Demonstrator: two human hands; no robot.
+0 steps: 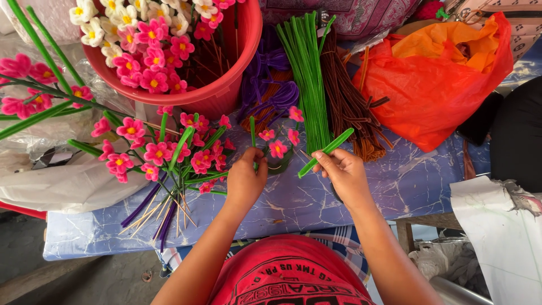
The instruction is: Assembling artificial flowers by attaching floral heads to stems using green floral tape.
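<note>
The right hand (345, 175) pinches a green pipe cleaner (326, 151) between thumb and fingertips, closed on its near end; the fuzzy stem slants up and to the right, folded so it looks doubled. The left hand (245, 179) is curled shut around the stems of a small pink flower sprig (276, 142). That sprig has four pink blossoms with yellow centres, plus one short green stem standing upright at its left. Both hands hover just above a blue marbled table (293, 203), near its front edge, the sprig just left of the pipe cleaner and not touching it.

Left of the left hand lies a pile of finished pink flowers (169, 152) on green, purple and bare wooden stems, the stem ends fanning toward the near edge; too many blossoms overlap there to count them. Beyond it stands one red bucket (226, 90) holding pink and white flowers. Far of the hands lie three bundles of pipe cleaners side by side: purple (271, 85), green (307, 73) and brown (350, 107), the green one between the other two. To the right sits one orange plastic bag (440, 79). At far left, more pink flowers on long green stems (34, 85) rest over clear plastic wrap (56, 175).
</note>
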